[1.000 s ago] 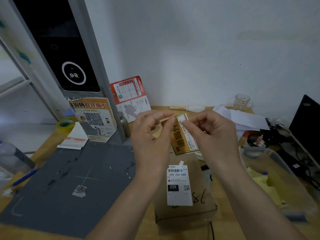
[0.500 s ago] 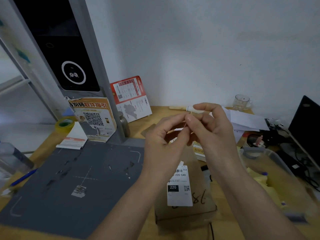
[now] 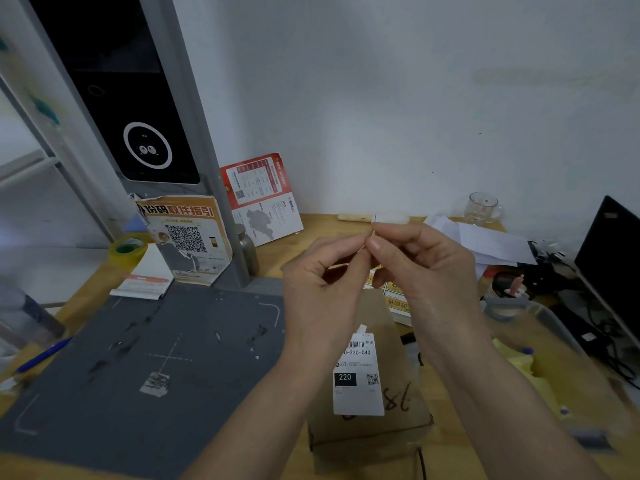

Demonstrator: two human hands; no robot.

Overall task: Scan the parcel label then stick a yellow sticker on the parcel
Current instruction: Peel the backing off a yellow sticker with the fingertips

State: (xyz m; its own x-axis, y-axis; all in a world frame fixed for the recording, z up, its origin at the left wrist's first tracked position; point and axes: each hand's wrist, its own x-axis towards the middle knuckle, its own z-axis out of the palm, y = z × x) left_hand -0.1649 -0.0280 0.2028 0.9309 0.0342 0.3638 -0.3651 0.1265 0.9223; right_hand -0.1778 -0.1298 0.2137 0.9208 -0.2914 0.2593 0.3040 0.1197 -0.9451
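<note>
Pinching a thin yellow sticker (image 3: 367, 247) edge-on between both sets of fingers, the left hand (image 3: 323, 289) and right hand (image 3: 420, 271) seemingly peel it above the labelled parcel (image 3: 367, 393) near the bench's front edge.

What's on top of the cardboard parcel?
On the parcel: a white label reading 220, and handwritten "78". The left hand covers the parcel's far top; no yellow sticker visible there.
</note>
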